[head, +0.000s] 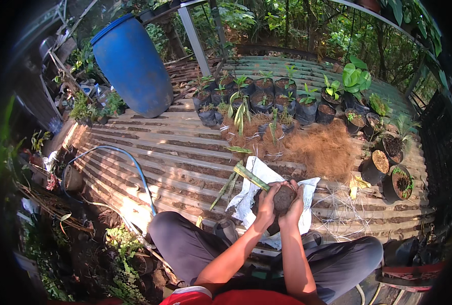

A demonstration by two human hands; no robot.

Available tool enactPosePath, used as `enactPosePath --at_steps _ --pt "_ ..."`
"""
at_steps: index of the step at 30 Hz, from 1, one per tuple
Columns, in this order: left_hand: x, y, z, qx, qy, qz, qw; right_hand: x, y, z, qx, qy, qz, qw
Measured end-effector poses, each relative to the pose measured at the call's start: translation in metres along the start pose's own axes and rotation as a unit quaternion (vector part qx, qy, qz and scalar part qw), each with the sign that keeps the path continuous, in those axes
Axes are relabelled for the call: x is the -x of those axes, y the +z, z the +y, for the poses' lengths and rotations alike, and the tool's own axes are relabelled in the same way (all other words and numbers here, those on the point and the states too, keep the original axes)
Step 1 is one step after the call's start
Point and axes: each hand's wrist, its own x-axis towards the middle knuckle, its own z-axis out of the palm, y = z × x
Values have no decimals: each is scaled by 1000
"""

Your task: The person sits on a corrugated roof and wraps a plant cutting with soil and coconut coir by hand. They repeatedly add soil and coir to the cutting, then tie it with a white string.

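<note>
Between my two hands is a rounded ball of dark soil (284, 199), cupped from both sides. My left hand (266, 202) presses its left side, and my right hand (294, 204) wraps the right side. A thick green leaf cutting (250, 176) with pale edges sticks out from the ball towards the upper left. Below the hands lies a spread white woven sack (263, 169), with dark soil partly showing on it. Two narrow leaf strips (226, 189) rest left of the sack. The underside of the soil ball is hidden.
Brown coconut fibre (321, 148) lies heaped beyond the sack. Loose white strings (342, 211) are scattered at the right. Potted seedlings in black bags (262, 99) line the corrugated sheet (180, 152). A blue barrel (132, 65) and a blue hose (140, 171) are on the left.
</note>
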Motion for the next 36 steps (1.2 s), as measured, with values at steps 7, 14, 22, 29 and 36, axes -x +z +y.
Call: enactPosePath --at_steps 7,14,22,29,36 --pt "7 -3 -12 -26 11 50 998 6 11 2 -1 -41 54 998" --pt "-4 -22 -13 94 -77 96 988 -1 5 12 35 6 43 998" --pt "1 -20 17 150 -121 97 976 4 10 11 299 -193 -79 931" --pt "46 -23 51 -84 36 118 989 27 30 18 133 15 -103 986" --pt "63 -58 93 41 214 95 971 52 67 81 140 -2 -215 967"
